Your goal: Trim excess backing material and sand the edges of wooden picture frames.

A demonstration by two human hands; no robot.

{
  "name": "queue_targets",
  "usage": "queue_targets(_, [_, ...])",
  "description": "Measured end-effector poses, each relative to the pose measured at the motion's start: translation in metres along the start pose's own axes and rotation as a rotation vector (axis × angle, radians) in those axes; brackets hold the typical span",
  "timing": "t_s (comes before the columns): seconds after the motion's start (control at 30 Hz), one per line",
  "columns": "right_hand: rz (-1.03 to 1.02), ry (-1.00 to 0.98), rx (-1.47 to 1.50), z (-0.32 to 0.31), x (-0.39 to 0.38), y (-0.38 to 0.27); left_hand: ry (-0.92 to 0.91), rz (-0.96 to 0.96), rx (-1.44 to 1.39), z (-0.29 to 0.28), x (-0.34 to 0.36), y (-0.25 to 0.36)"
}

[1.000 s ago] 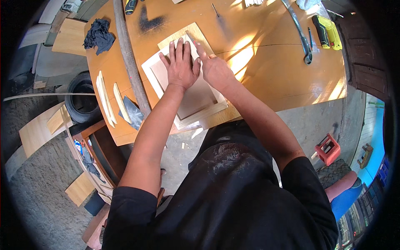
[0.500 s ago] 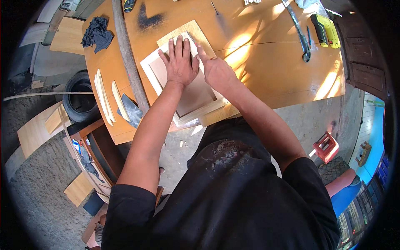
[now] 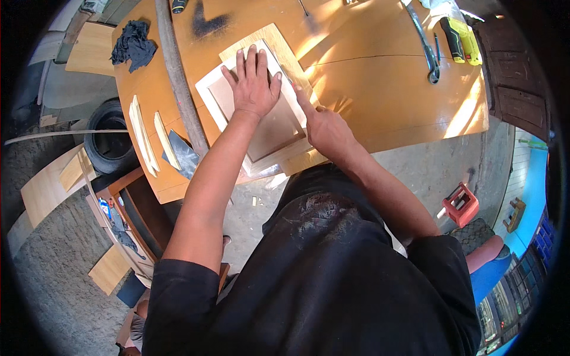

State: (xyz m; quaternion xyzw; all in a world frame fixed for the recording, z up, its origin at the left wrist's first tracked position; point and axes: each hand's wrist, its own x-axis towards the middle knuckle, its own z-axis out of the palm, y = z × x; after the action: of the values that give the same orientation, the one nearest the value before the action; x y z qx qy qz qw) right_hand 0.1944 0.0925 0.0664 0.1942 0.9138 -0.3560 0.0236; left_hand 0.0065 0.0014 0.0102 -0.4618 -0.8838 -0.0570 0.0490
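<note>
A shallow wooden frame (image 3: 209,95) with a recessed panel (image 3: 270,139) lies on a flat board (image 3: 274,37) at the table's near edge. Flat on the frame's upper part rests my left hand (image 3: 254,89), fingers spread, pressing down with nothing gripped. My right hand (image 3: 328,127) is at the frame's right side. Its index finger stretches along the outer edge while the other fingers curl under. Whatever those curled fingers may hold is hidden.
On the orange-brown table (image 3: 380,101) lie a long wooden pole (image 3: 178,77), a black cloth (image 3: 133,44), thin wood strips (image 3: 142,136), dark sandpaper-like sheet (image 3: 183,155), a metal wrench-like tool (image 3: 424,47) and a yellow-black tool (image 3: 462,41). A tyre (image 3: 110,136) stands left, a red object (image 3: 461,204) right.
My right hand has slid toward me along the frame's right edge, from near its top corner to about halfway. My left hand keeps its place on the frame. The view has shifted slightly.
</note>
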Motion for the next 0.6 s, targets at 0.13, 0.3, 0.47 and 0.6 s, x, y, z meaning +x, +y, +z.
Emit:
queue_targets(0.13, [0.078,-0.099,0.055,-0.007,-0.032,-0.002,0.027,0.018,-0.003,0.002,0.0,-0.001])
queue_targets(0.3, [0.102,-0.13,0.079,-0.008,-0.074,0.001,0.028,0.014,-0.006,0.009,-0.001,-0.005])
queue_targets(0.47, [0.112,-0.138,0.069,-0.014,-0.11,0.002,0.056,0.039,-0.011,0.011,0.0,-0.006])
queue_targets(0.6, [0.146,-0.211,0.062,-0.026,-0.13,0.0,0.07,0.047,0.004,0.012,0.001,-0.007])
